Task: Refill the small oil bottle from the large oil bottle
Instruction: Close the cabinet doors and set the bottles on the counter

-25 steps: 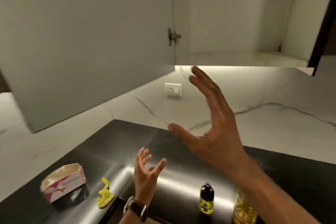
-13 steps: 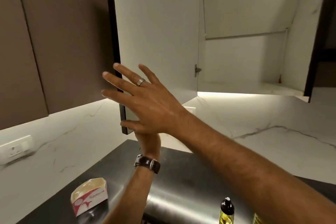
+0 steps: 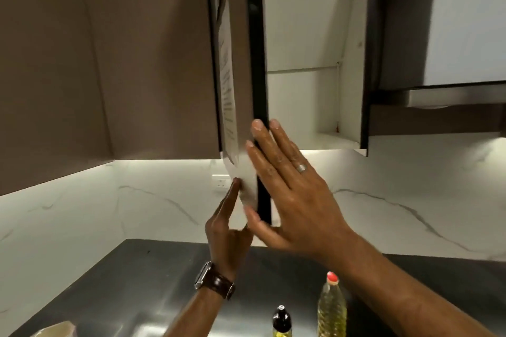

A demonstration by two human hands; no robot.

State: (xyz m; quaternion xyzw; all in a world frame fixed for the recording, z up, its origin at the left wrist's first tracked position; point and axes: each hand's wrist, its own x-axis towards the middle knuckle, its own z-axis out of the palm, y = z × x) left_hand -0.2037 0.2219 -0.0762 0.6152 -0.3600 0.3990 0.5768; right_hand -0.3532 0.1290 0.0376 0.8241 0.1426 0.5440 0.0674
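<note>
A person stands at a dark bench (image 3: 169, 276), both hands raised to a wall cupboard door (image 3: 241, 90) seen nearly edge-on. The right hand (image 3: 290, 194) lies flat on it, fingers straight; the left hand (image 3: 230, 230) touches its lower corner with straight fingers. Neither holds a bottle. Below, the small bottle (image 3: 282, 323) stands just beside the large bottle (image 3: 331, 306) (both capped). Pouring seems not yet begun; next likely calls for uncapping them.

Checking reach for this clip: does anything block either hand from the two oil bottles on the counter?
Nothing visible does. Both hands, left hand and right hand, are up on the cabinet door; the small oil bottle and large oil bottle stand below.
</note>
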